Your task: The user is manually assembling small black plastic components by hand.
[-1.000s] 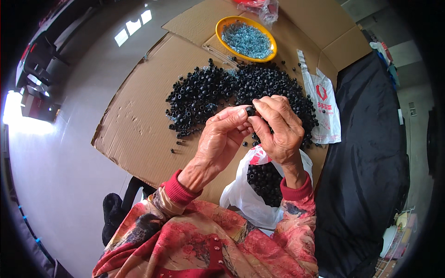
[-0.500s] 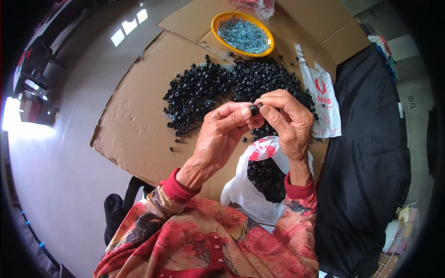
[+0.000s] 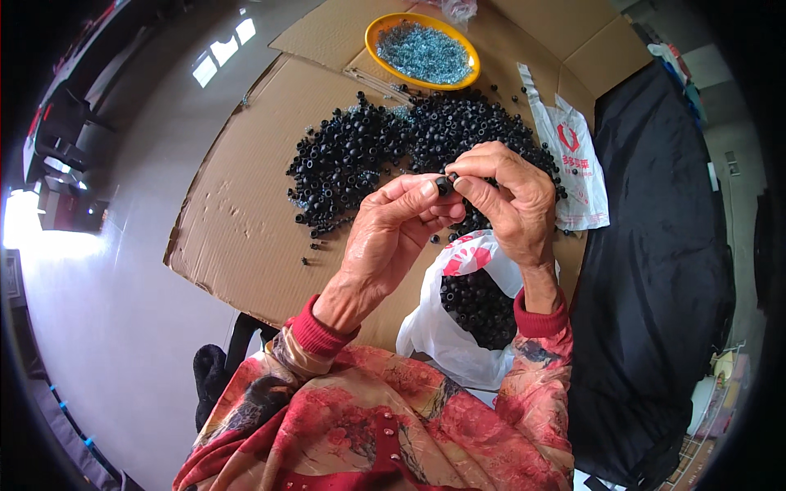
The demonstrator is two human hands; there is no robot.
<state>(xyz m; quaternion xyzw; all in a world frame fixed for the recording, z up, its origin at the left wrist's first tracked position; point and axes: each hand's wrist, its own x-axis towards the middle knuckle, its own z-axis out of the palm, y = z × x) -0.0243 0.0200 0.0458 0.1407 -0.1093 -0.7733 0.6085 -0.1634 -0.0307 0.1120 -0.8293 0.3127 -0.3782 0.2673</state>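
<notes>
Between the thumb and fingers of my left hand (image 3: 385,225) is a round, hollow black cap-like piece (image 3: 443,186). My right hand (image 3: 512,204) pinches a smaller black part (image 3: 453,177) against its side; whether the two are joined I cannot tell. Both hands hover over the near edge of a wide pile of loose black pieces (image 3: 340,168), some hollow and some ball-like. Below my right hand, a white plastic bag (image 3: 426,327) gapes, with similar black pieces (image 3: 479,307) inside.
An orange-yellow bowl (image 3: 372,53) of small clear bluish pieces (image 3: 422,53) stands at the far side. Cardboard (image 3: 229,221) lies under everything. A flat white plastic bag (image 3: 588,200) rests at the right, beside a large black cloth-covered thing (image 3: 655,295).
My right hand has risen slightly, and the view has shifted a little. Both hands keep their pinch on the black pieces.
</notes>
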